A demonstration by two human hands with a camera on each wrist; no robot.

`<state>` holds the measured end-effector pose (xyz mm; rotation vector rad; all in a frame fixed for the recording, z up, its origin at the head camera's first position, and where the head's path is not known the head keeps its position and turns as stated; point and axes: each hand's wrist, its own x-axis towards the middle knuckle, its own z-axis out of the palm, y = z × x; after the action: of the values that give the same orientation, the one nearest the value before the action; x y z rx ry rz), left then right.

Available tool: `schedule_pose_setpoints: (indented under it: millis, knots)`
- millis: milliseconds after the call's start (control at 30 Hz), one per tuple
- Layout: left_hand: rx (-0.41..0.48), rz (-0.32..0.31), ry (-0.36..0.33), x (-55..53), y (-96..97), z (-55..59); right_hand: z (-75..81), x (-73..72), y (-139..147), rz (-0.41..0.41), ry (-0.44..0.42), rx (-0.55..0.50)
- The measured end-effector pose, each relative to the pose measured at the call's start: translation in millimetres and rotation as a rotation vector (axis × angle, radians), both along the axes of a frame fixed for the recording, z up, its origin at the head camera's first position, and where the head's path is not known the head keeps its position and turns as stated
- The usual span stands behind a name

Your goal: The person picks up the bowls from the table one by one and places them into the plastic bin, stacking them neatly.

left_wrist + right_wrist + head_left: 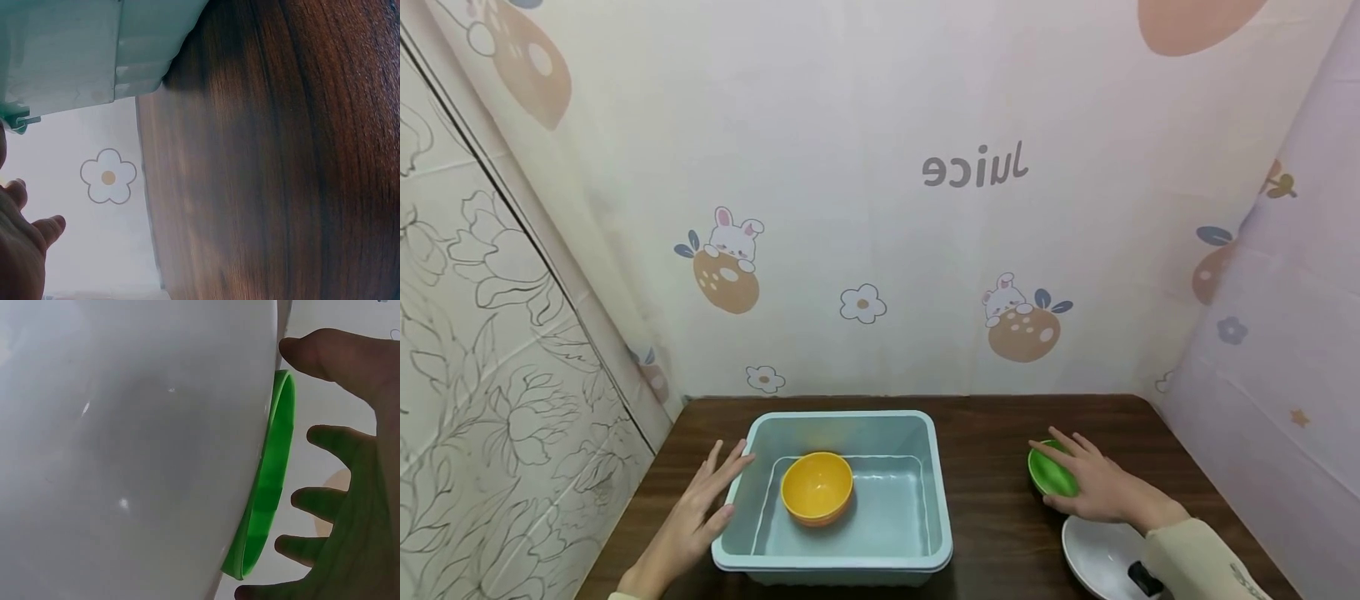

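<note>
A green bowl (1051, 473) stands on the right side of the table. My right hand (1108, 485) hovers over it with spread fingers, and the right wrist view shows a gap between the fingers and the green bowl's rim (270, 481). Nearer to me, partly under the right forearm, is a white bowl (1093, 550). My left hand (688, 518) is beside the left wall of a pale blue-green plastic bin (835, 563), fingers extended; whether they touch its rim I cannot tell. Inside the bin, left of its middle, sits a yellow bowl (817, 487).
The dark wood-grain table (992, 500) reaches back to a patterned curtain (865, 208). A flower-printed panel (497, 350) closes off the left side, and another cloth (1285, 375) hangs at the right. Bare table separates the bin from the green bowl.
</note>
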<state>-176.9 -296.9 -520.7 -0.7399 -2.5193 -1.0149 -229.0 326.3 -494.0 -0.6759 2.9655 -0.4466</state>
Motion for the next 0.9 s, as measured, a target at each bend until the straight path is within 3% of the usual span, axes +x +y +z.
schedule_pose_setpoints:
  millis: [333, 900]
  knots:
    - [-0.01, 0.008, -0.006, 0.3, 0.2, 1.4, -0.9, -2.0, 1.2, 0.011, 0.02, -0.025]
    - [0.001, 0.004, 0.002, 0.5, 1.7, 1.9, -3.8, -6.6, 2.8, 0.009, -0.019, -0.033]
